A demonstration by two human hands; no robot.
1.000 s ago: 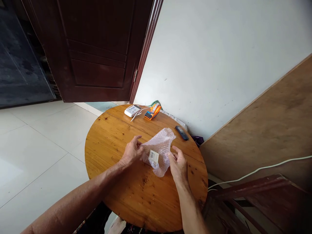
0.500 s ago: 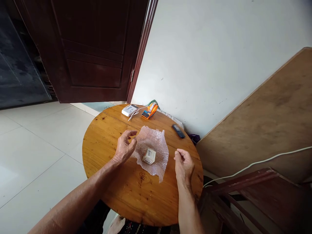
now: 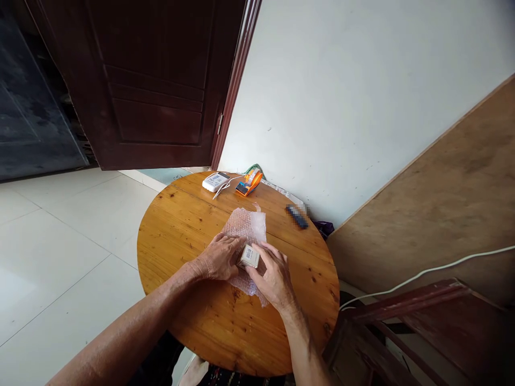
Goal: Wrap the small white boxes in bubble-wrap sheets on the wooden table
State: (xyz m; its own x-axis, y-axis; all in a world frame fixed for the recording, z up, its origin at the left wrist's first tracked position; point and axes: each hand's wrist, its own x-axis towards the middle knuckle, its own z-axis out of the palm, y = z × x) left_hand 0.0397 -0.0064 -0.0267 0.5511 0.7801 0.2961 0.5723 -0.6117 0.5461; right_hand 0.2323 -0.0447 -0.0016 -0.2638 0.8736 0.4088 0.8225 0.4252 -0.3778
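Note:
A small cream-coloured box [image 3: 251,256] with a barcode label sits on a sheet of bubble wrap [image 3: 244,221], between my two hands. My left hand [image 3: 220,258] lies over the wrap and cups the box's left side, its fingers reaching toward the far corner and its thumb nearer me. From the right, my right hand [image 3: 274,276] grips the box, with fingers at the far side and thumb at the near side. Some of the wrap is hidden under both hands, so I cannot tell how closely it lies against the box.
On the round wooden table [image 3: 173,230], a white device with a cable [image 3: 214,182] and an orange tape dispenser [image 3: 249,183] stand at the back. A dark, partly pixelated object [image 3: 296,216] lies at the right rim. Behind rise a white wall and a dark red door [image 3: 161,96].
Both hands have come inward from either side of the wrap and closed around the box. The wrap's right side has been drawn in, so the sheet looks narrower.

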